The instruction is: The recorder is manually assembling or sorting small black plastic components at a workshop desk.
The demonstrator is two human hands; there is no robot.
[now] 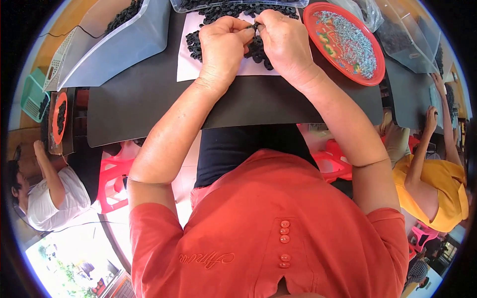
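Note:
My left hand (221, 42) and my right hand (284, 42) meet above a white sheet (187, 69) on the dark table. Between their fingertips is a small black part (255, 27); both hands are closed in a pinch on it, and its exact kind is partly hidden by the fingers. Many loose black ring-like parts (194, 47) lie on the sheet beneath and around the hands. To the right of my right hand rests a red oval plate (318, 58) holding a heap of small silvery metal pieces (354, 42).
A large translucent bin (119, 54) with black parts stands at the left. Another clear tub (238, 7) lies at the far edge, and a clear container (412, 44) at the right. Co-workers sit on both sides, one in white (62, 198), one in yellow (439, 191).

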